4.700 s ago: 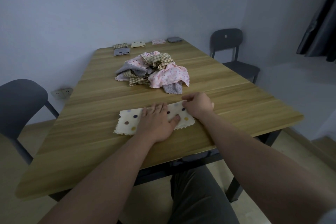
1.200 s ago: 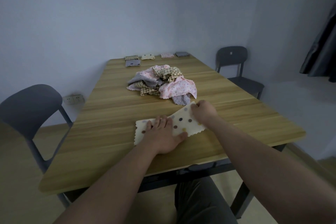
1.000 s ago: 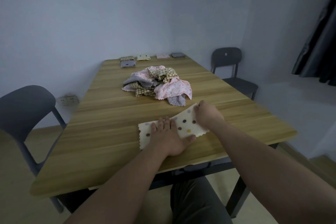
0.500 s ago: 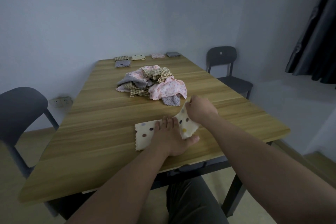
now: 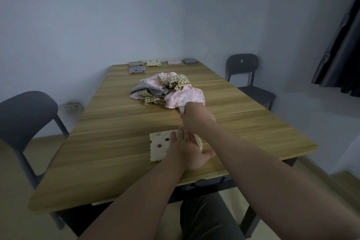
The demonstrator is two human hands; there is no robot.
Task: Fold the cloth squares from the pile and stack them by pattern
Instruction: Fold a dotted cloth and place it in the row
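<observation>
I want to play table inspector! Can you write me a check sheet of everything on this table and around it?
Surface: wooden table, light grain.
Job's things: dotted cloth near the front edge, partly folded; jumbled pile in the middle; five small folded stacks along the far edge.
Clutter: nothing seen.
Hands: left hand presses flat on the dotted cloth; right hand, fingers curled, seems to hold its raised right end.
Cables: nothing seen; a wall socket sits low on the left wall.
Surroundings: grey chair at left, dark chair at the far right, curtain at right.
</observation>
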